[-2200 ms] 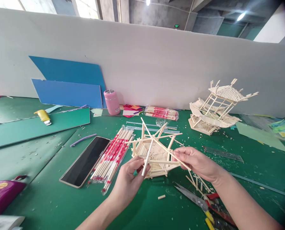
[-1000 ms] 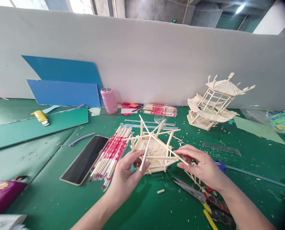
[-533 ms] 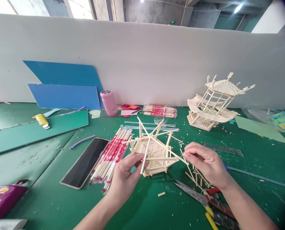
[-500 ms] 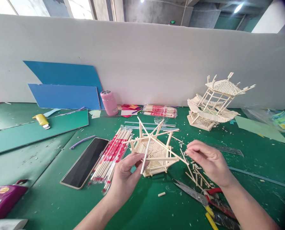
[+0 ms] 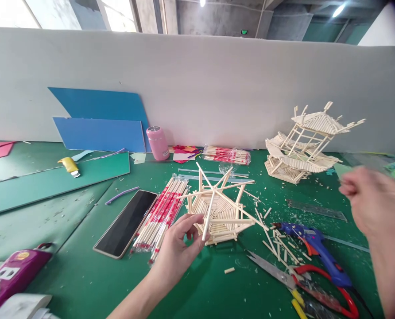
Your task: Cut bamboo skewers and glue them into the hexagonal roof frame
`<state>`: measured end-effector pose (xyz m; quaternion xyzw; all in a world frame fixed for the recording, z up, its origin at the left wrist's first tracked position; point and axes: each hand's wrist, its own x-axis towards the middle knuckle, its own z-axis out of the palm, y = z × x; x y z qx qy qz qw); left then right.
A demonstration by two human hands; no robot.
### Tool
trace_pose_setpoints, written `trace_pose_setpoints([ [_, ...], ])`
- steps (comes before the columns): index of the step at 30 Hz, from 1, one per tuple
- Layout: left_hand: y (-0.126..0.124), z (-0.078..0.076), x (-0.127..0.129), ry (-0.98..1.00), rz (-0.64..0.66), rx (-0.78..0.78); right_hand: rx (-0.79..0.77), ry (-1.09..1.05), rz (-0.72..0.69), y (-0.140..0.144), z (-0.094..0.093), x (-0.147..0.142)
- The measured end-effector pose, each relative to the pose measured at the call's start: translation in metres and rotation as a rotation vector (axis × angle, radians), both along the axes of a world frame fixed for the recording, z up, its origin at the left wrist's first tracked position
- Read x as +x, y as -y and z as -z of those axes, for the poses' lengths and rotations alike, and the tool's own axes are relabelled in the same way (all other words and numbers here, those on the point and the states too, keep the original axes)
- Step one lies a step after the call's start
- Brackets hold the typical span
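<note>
At frame centre the hexagonal stick frame sits on the green desk — the left hand pinches 1 of its sticks. The right hand, blurred at the right edge, hangs loosely open above the blue glue gun — holding nothing.

Left hand pinching hexagonal stick frame, right hand raised, blurred, empty

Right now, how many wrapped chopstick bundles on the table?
2. One bundle lies between the phone and the stick frame; the other lies by the back wall. More may be hidden.
</note>
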<state>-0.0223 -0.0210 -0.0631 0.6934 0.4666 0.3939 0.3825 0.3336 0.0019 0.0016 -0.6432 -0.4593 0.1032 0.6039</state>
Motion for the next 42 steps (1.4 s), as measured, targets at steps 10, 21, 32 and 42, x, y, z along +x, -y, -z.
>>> trace_pose_setpoints([
  [10,-0.007,-0.011,0.002,-0.053,0.095,-0.029,-0.676,0.269,-0.446,0.047,0.031,-0.072],
  [21,-0.004,-0.010,0.020,-0.075,0.110,0.048,-0.486,0.266,-0.579,0.031,0.059,-0.130],
  [32,-0.005,-0.005,0.064,-0.081,0.016,0.104,-0.492,0.250,-0.590,-0.025,0.081,-0.112],
  [42,0.016,-0.004,0.044,-0.089,0.035,0.118,-0.526,0.379,-0.461,-0.016,0.070,-0.103],
])
